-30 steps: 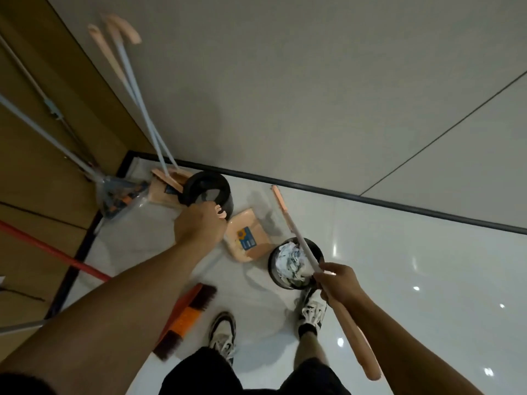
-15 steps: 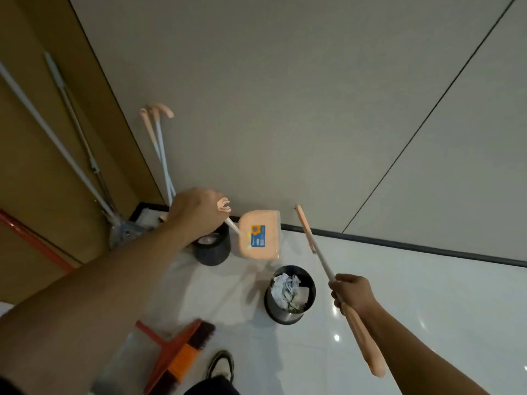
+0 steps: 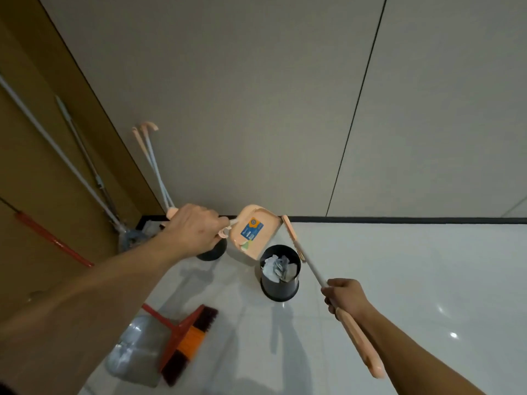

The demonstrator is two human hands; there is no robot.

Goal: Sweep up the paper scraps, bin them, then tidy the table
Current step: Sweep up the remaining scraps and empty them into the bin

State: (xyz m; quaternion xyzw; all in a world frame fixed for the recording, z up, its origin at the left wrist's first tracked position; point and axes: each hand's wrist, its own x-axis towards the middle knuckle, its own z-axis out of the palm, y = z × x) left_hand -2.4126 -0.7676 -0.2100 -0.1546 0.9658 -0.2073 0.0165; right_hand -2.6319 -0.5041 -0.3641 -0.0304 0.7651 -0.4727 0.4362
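Second bin (image 3: 212, 250): mostly hidden behind the left hand (image 3: 196, 229)
Dustpan label (image 3: 252, 230): print too small to read
Mop handles (image 3: 42, 132): cut off — left edge

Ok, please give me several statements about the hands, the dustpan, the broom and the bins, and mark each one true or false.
1. The left hand holds the dustpan handle. True.
2. The dustpan lies flat on the floor. False: it is lifted and tilted beside the black bin.
3. That black bin holds crumpled paper. True.
4. The right hand is empty. False: it grips the peach broom handle.
5. The red broom lies on the floor. True.
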